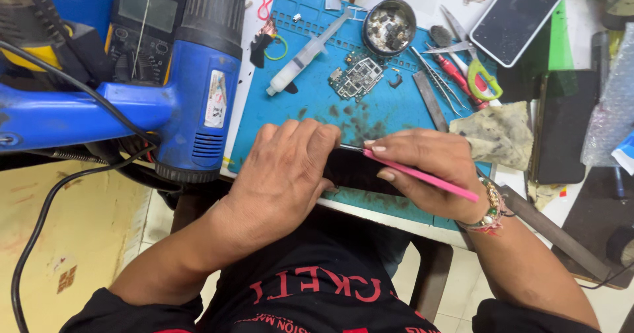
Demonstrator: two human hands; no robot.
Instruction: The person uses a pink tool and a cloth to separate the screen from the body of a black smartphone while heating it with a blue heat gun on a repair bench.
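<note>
The left hand [281, 174] clamps a dark flat phone [360, 173] against the near edge of the blue rubber mat [317, 102] on the worktop, steadying it. The right hand's [429, 171] grip pinches a slim pink prying tool [416, 172], tip at the phone's far edge.

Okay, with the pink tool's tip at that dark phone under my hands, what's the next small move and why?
Probably ease the pink-handled tool a little further along the edge of the dark phone. The right hand holds it low with its metal tip at the phone's upper edge, and the left hand presses down on the phone, steadying it on the blue mat.
</note>
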